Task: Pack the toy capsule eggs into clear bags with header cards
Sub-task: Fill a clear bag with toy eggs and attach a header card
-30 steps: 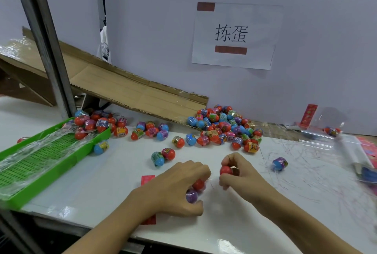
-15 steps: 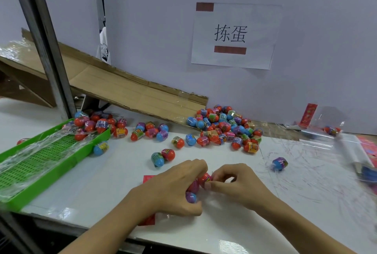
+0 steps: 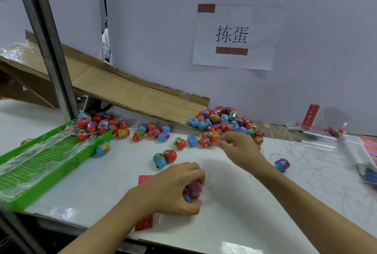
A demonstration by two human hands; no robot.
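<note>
My left hand point(image 3: 173, 188) grips a few capsule eggs point(image 3: 192, 189), red and purple, low on the white table. Under the hand lie a red header card point(image 3: 144, 223) and a bit of clear bag film. Blurred with motion, my right hand point(image 3: 238, 147) stretches forward, its fingers loose and holding nothing, its fingertips at the near edge of the big pile of capsule eggs point(image 3: 222, 120). Two loose eggs point(image 3: 164, 158) lie just beyond the left hand, and a single egg point(image 3: 282, 164) lies to the right.
A green slotted tray point(image 3: 40, 164) draped with clear film sits at the left with eggs at its far end. Behind it, a cardboard ramp point(image 3: 132, 90) slopes down to the pile, and a metal post point(image 3: 47, 39) stands at the left. Clear bags and red cards point(image 3: 326, 131) lie at the far right.
My right hand has left the left hand, where it passed over a red egg, and has moved forward to the pile. The left hand stays put, gripping the eggs.
</note>
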